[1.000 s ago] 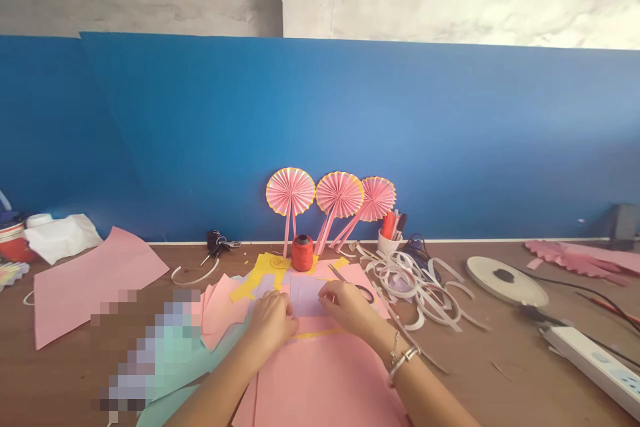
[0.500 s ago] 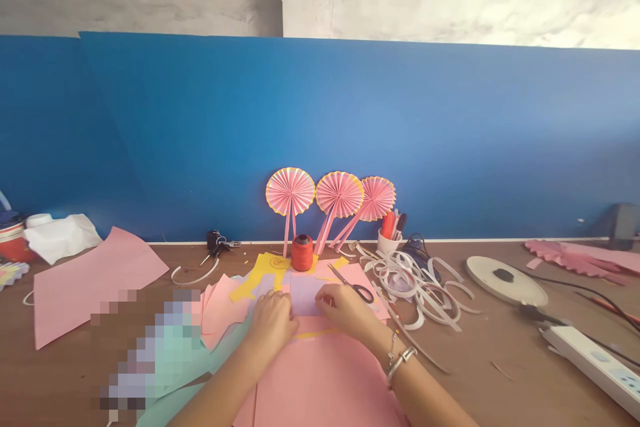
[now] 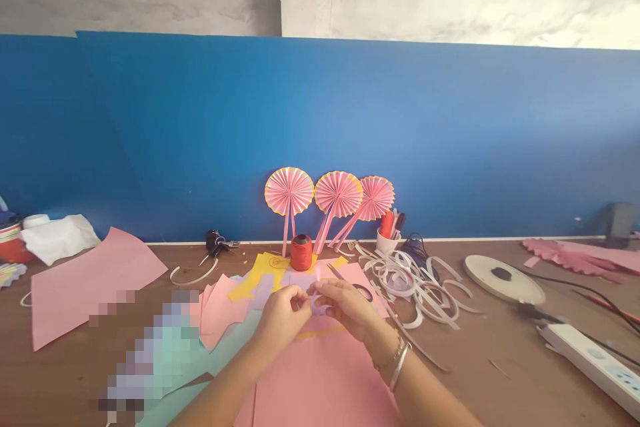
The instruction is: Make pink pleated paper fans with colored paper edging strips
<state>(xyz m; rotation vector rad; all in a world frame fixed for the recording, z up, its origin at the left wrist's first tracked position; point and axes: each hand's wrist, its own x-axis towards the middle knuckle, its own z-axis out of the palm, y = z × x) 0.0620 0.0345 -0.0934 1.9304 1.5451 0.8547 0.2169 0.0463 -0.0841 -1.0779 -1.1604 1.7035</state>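
Note:
My left hand (image 3: 285,312) and my right hand (image 3: 349,305) meet fingertip to fingertip over the pile of paper. Both are closed in a pinch; a faint pale bit shows by the right fingertips, too small to name. Below them lies a large pink sheet (image 3: 325,380) with a narrow yellow strip (image 3: 324,331) near its far edge. Lavender paper (image 3: 263,291) sits just beyond, partly covered by my hands. Scissors (image 3: 336,271) lie behind my right hand, which hides part of them. A red spool of thread (image 3: 301,255) stands farther back.
Three pleated pink paper fans (image 3: 289,191) lean against the blue panel (image 3: 200,127). Curled white strips (image 3: 415,283) and a cup of pens (image 3: 387,240) are right of centre. A power strip (image 3: 590,357) and a round white lid (image 3: 504,279) lie farther right. Green paper (image 3: 233,347) is left.
Both hands have lifted slightly off the paper and come together, with the fingertips now pinched. The right hand has turned, so its fingers point left. Papers and fans stay in place.

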